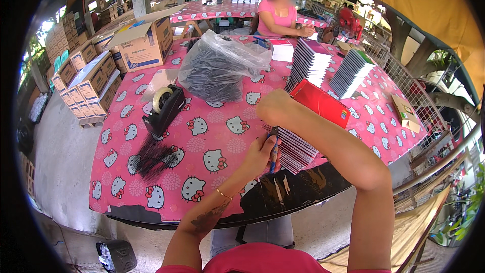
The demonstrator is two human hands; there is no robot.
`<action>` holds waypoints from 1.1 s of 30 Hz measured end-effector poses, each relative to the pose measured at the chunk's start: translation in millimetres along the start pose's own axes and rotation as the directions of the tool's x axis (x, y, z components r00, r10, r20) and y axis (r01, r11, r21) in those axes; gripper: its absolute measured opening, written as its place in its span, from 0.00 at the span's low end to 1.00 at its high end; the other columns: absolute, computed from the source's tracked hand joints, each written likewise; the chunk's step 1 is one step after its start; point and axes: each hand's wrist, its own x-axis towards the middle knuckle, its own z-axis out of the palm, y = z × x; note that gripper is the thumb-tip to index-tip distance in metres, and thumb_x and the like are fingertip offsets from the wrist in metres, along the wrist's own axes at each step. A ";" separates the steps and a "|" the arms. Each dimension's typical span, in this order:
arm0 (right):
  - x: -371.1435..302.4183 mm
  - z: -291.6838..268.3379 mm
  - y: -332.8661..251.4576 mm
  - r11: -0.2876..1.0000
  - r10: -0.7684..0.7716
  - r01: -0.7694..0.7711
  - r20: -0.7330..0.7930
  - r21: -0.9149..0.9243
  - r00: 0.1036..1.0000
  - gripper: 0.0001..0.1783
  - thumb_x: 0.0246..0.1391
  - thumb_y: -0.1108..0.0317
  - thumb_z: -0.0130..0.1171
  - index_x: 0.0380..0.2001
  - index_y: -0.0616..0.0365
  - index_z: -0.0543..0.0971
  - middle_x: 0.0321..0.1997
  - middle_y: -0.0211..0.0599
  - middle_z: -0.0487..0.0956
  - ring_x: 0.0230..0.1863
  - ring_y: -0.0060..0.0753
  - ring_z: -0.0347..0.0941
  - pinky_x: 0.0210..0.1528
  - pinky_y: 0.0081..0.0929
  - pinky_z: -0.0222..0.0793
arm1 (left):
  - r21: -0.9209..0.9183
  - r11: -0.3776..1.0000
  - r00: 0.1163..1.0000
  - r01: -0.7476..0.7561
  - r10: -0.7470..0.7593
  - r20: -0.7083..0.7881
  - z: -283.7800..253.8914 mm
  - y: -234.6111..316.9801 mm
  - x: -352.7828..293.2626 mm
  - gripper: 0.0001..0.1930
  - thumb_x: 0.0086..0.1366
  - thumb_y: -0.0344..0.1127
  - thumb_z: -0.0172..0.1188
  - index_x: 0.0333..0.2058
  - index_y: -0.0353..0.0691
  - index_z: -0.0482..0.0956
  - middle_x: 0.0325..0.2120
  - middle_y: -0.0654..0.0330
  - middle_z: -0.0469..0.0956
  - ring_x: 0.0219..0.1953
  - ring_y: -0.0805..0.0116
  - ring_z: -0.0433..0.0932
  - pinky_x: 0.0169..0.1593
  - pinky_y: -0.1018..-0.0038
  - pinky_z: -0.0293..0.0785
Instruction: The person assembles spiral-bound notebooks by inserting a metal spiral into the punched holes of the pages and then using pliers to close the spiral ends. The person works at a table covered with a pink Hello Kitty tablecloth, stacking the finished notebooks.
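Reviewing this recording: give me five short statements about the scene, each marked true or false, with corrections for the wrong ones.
1. The left hand grips a blue-handled tool. True.
2. The desktop dispenser is red. False: the tape dispenser is black.
3. Loose black coils lie closer to the table's near edge than the tape dispenser does. True.
4. The sack of coils is on the floor. False: the clear plastic bag lies on the pink tablecloth.
5. A person in a pink top is on the far side of the tablecloth-covered table. True.
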 end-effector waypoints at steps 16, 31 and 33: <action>5.5 -2.8 -13.6 0.999 0.013 -0.016 -0.080 -0.035 0.997 0.08 0.49 0.64 0.61 0.31 0.51 0.86 0.32 0.35 0.85 0.35 0.38 0.82 0.32 0.38 0.74 | -0.056 0.995 0.995 0.087 -0.090 -0.037 -4.2 -11.3 -3.5 0.27 0.74 0.51 0.48 0.56 0.31 0.66 0.40 0.44 0.79 0.35 0.55 0.85 0.32 0.63 0.83; 9.7 13.6 -13.3 0.999 0.031 -0.029 -0.097 0.026 0.995 0.06 0.46 0.67 0.62 0.28 0.52 0.86 0.30 0.38 0.85 0.33 0.37 0.83 0.28 0.39 0.74 | -0.007 0.996 0.996 0.085 -0.085 -0.023 -5.4 -21.8 -8.4 0.24 0.74 0.50 0.48 0.53 0.32 0.67 0.37 0.47 0.80 0.36 0.54 0.85 0.35 0.62 0.84; 12.4 14.9 -15.2 1.000 -0.010 0.011 -0.109 0.011 0.994 0.06 0.47 0.67 0.62 0.27 0.52 0.85 0.29 0.37 0.85 0.31 0.37 0.82 0.28 0.39 0.73 | -0.049 0.994 0.994 0.099 -0.101 -0.039 -7.2 -21.6 -7.7 0.25 0.74 0.51 0.48 0.53 0.32 0.67 0.38 0.46 0.79 0.37 0.53 0.85 0.35 0.61 0.84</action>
